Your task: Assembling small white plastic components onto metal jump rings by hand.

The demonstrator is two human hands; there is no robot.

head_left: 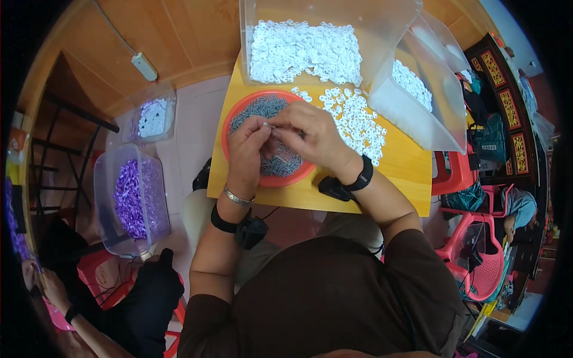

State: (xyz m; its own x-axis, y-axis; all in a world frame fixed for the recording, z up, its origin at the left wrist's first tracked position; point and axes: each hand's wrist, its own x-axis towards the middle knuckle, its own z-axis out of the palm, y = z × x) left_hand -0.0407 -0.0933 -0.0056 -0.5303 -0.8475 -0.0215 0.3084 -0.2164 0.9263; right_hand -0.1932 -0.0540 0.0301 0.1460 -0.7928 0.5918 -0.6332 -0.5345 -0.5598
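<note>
Over a red-orange basin (280, 181) full of small grey metal screws or pins (259, 107), both of my hands meet fingertip to fingertip. My left hand (249, 144) pinches with thumb and forefinger. Against it, my right hand (307, 132) is pinched as well, its fingers curled. Something tiny and pale seems to sit between the fingertips, too small to name. Just right of the basin, many flat white plastic pieces with holes (358, 128) lie loose on the yellow table (400, 179). Part of the screw heap is hidden beneath my hands.
At the table's back stands a clear bin (382, 30) of white pieces; another clear bin (439, 128) tilts at its right. On the floor at left, a clear tub (101, 197) holds purple pieces, near a smaller container (170, 113). A co-worker's arm (89, 334) shows lower left.
</note>
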